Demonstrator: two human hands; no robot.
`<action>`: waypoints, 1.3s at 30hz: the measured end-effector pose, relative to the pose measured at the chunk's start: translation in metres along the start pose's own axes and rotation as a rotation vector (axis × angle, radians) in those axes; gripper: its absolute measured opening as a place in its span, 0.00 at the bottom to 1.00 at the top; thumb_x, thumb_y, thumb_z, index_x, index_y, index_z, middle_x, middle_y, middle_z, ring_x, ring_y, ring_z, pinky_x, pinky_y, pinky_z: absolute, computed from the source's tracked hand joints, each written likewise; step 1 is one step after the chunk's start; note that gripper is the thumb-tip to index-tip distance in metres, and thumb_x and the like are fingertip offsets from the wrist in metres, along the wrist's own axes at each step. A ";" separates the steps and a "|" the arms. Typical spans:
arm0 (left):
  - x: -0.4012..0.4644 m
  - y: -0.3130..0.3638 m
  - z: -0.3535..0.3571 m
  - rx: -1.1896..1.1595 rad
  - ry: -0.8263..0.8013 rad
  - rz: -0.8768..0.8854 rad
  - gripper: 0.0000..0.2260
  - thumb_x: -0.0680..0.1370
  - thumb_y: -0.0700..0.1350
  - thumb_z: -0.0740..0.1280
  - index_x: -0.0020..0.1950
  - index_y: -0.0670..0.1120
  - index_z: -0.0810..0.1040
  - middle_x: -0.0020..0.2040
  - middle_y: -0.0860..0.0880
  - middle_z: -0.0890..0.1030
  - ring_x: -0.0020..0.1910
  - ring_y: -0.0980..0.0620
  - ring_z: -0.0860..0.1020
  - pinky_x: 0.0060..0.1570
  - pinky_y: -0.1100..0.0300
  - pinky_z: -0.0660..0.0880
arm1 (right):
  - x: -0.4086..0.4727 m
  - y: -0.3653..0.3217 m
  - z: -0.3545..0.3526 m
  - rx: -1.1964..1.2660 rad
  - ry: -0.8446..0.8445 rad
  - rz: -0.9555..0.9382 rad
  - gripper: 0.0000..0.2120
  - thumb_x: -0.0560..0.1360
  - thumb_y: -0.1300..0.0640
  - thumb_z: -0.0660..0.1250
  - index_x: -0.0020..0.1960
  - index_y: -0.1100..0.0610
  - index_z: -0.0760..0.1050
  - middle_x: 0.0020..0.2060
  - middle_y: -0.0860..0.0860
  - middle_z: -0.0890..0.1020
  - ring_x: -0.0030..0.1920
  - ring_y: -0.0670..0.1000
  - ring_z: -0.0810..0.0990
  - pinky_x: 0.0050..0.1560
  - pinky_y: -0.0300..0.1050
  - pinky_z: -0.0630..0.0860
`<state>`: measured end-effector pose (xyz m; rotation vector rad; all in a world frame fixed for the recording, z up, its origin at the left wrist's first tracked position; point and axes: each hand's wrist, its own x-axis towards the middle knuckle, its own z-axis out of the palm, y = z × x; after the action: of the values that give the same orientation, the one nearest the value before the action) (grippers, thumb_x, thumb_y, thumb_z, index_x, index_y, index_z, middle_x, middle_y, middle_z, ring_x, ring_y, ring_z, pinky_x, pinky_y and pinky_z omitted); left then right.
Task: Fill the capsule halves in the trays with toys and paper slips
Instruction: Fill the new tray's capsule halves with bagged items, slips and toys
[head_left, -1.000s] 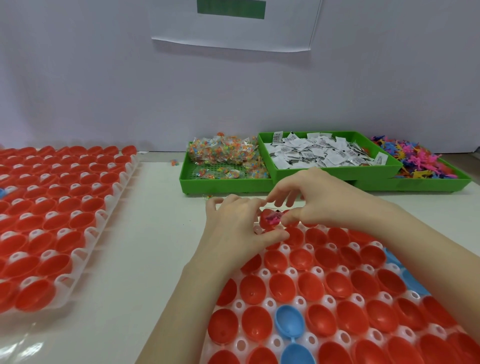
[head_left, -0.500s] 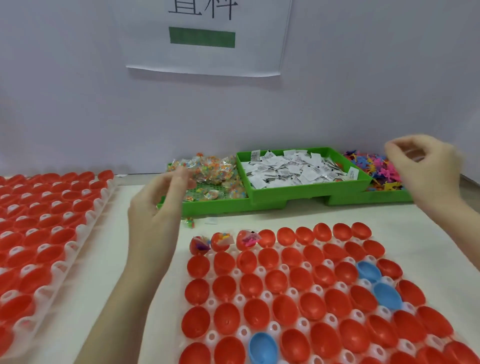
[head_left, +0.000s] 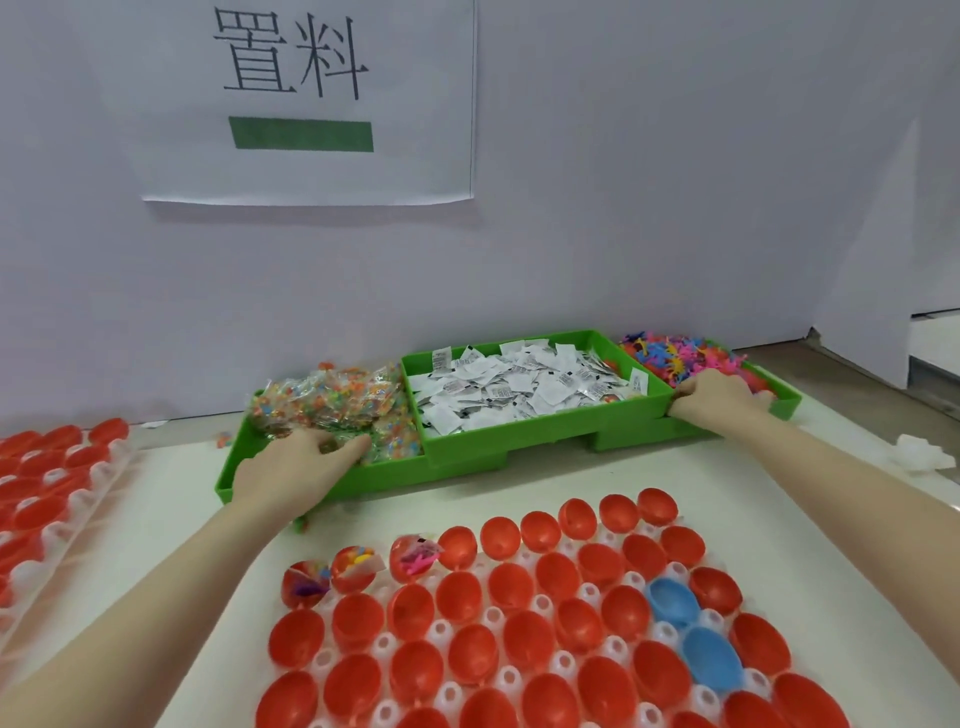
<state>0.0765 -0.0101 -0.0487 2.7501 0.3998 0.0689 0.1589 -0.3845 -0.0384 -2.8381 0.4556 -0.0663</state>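
Green bins sit at the back of the white desk (head_left: 171, 499), and the middle bin (head_left: 519, 441), heaped with paper slips (head_left: 519, 387), serves as the landmark. Left of it, the left hand (head_left: 291, 467) reaches into a bin of bagged toys (head_left: 332, 402), its fingers (head_left: 353, 447) lying fairly straight on the bags. Right of it, the right hand (head_left: 719, 400) rests in the bin of loose coloured toys (head_left: 680, 353); I cannot tell whether its fingers pinch anything. In front of the middle bin lies a tray (head_left: 519, 618) of red capsule halves (head_left: 457, 597) with two blue halves (head_left: 696, 631); three halves (head_left: 358, 569) at its far left corner hold toys. Far to the left sits a second tray (head_left: 67, 493) of red halves. Above hangs a paper sign (head_left: 306, 98).
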 end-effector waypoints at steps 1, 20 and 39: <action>0.002 0.005 0.001 0.037 0.003 -0.001 0.23 0.75 0.65 0.57 0.57 0.49 0.77 0.47 0.49 0.80 0.46 0.48 0.77 0.47 0.57 0.75 | 0.000 -0.003 -0.001 0.020 0.024 -0.002 0.12 0.72 0.55 0.67 0.56 0.52 0.79 0.54 0.54 0.79 0.60 0.57 0.72 0.67 0.57 0.56; -0.011 0.014 -0.001 -0.536 0.520 0.112 0.08 0.70 0.46 0.74 0.44 0.44 0.80 0.38 0.49 0.80 0.40 0.51 0.76 0.42 0.56 0.70 | -0.008 -0.024 -0.009 0.728 0.550 -0.108 0.08 0.78 0.66 0.56 0.53 0.61 0.71 0.45 0.57 0.80 0.36 0.51 0.73 0.37 0.46 0.69; -0.102 0.026 -0.034 -1.334 0.151 0.173 0.08 0.71 0.35 0.69 0.45 0.46 0.75 0.32 0.51 0.83 0.31 0.58 0.81 0.33 0.72 0.74 | -0.059 -0.124 0.005 0.082 0.047 -0.440 0.05 0.70 0.54 0.70 0.45 0.53 0.82 0.47 0.50 0.83 0.48 0.52 0.78 0.40 0.42 0.68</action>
<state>-0.0178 -0.0510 -0.0067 1.4481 0.0660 0.4156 0.1405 -0.2511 -0.0104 -2.8043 -0.1656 -0.2291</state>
